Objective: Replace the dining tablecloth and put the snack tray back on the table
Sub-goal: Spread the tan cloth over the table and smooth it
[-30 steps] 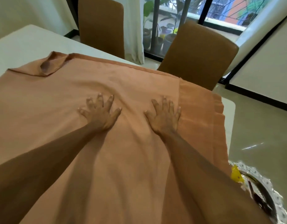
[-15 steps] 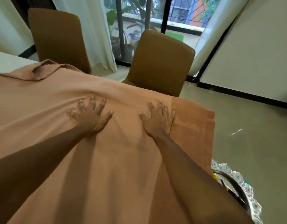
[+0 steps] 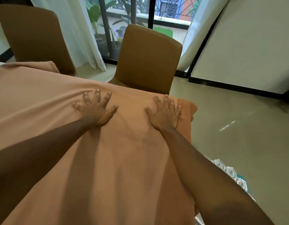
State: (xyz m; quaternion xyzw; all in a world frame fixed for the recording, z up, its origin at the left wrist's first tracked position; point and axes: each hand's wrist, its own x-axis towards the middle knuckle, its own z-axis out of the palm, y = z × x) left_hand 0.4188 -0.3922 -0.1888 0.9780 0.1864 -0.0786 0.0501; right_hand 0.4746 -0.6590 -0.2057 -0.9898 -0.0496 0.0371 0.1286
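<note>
1. The left hand lies palm-down on the tablecloth, fingers straight and spread wide, holding nothing.
2. The right hand lies flat beside it near the cloth's far right corner, fingers straight and closer together, also holding nothing.
3. The orange-tan tablecloth covers the table from near edge to far edge. Soft creases run leftward from the left hand, and a doubled strip lies along the right edge under the right hand's outer fingers.
4. The snack tray is off the cloth, low on the right. Only its silver scalloped rim shows past the right forearm, and I cannot tell what it rests on.
5. One brown chair stands just beyond the hands, and a second chair stands at far left.
6. White curtains and potted plants are behind them
</note>
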